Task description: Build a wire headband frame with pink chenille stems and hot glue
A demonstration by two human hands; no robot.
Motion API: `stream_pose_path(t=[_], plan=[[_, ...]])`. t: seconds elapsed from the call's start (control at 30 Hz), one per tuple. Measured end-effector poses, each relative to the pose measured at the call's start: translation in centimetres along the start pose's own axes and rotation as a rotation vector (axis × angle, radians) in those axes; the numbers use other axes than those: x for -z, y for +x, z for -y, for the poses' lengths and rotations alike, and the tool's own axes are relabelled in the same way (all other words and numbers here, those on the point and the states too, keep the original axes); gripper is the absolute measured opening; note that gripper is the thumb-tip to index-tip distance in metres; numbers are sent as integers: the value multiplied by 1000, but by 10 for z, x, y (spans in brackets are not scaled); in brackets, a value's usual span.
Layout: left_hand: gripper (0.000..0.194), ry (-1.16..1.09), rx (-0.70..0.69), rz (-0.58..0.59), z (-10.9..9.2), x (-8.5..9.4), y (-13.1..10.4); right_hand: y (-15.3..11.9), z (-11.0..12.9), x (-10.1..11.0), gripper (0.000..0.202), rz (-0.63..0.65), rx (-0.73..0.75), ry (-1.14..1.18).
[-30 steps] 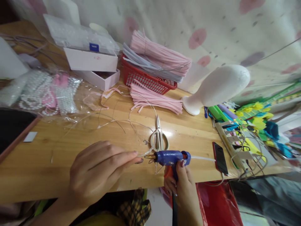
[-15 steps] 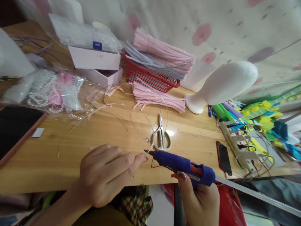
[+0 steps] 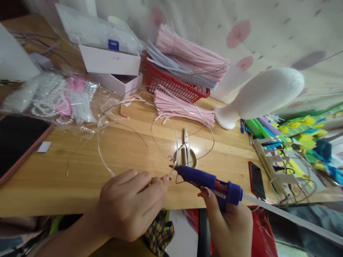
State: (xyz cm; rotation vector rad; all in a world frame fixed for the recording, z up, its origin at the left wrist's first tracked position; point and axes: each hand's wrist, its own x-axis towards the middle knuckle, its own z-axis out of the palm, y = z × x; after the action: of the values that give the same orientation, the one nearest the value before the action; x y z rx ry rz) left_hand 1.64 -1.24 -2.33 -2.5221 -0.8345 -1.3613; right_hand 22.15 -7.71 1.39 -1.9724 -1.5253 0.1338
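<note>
My left hand (image 3: 134,203) pinches a thin whitish wire hoop (image 3: 99,142) between thumb and finger, and the loop rises over the table. In my right hand (image 3: 227,223) is a blue glue gun (image 3: 203,180), with a long clear glue stick (image 3: 289,217) coming out of its back. The gun's dark nozzle points left and meets or nearly meets the hoop just above my left fingertips; exact contact cannot be made out. Scissors (image 3: 185,151) with pale handles lie on the table just behind the nozzle.
Pink strips (image 3: 182,107) lie before a red basket (image 3: 174,84) of pink and grey bundles. A white head form (image 3: 259,94) stands right of them. Bagged pearl strings (image 3: 64,96), boxes (image 3: 109,60) and a tablet (image 3: 21,146) are left; a phone (image 3: 256,180) and power strip (image 3: 270,162) right.
The hoop now stands out as a large loop above my left hand, which has shifted slightly right. The glue gun has moved up slightly, its nozzle still by the left fingertips.
</note>
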Motion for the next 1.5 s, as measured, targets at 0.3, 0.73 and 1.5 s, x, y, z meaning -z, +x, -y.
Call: stream_pose_path(t=[0.3,0.73,1.5], plan=[[17,9,-37,15,-3,-2,-4,4,-1,-2,36,-35,-22,-34],[19,-50,52,-18,-6,1,-1,1,-4,-6,36,-54,-271,167],[11,-129,252,-32,0,7,7,0,-3,-20,56,-17,-546,555]])
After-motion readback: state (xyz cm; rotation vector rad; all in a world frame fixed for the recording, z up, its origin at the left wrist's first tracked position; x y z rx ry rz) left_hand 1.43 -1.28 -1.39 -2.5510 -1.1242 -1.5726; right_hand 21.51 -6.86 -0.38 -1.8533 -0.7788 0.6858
